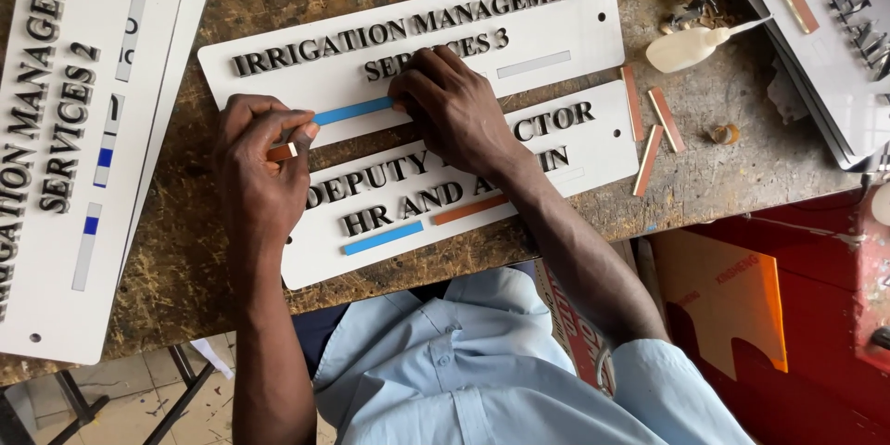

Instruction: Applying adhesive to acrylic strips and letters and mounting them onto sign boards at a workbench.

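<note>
Blue strip [352, 111] lies in the slot of the upper sign [575, 28], long axis running left-right with a slight rise toward the right. My right hand [454, 107] sits at its right end, fingertips curled down and pressed onto that end; my left hand [260, 162] is at its left end, thumb and forefinger closed on a short orange strip [281, 152] just off the blue one's tip. Both hands near the blue strip, the right one actually on it. Lower sign [612, 144], white with raised black letters, lies just below, partly under my right wrist, carrying its own blue bar [382, 238] and an orange bar [468, 210]. Third white sign [56, 297] lies far left, turned lengthwise, with small blue squares. Loose orange strips [649, 130] to the right of the signs; cream glue bottle [691, 46] beyond them, nozzle pointing right. Bench [185, 250] worn, scarred wood.
</note>
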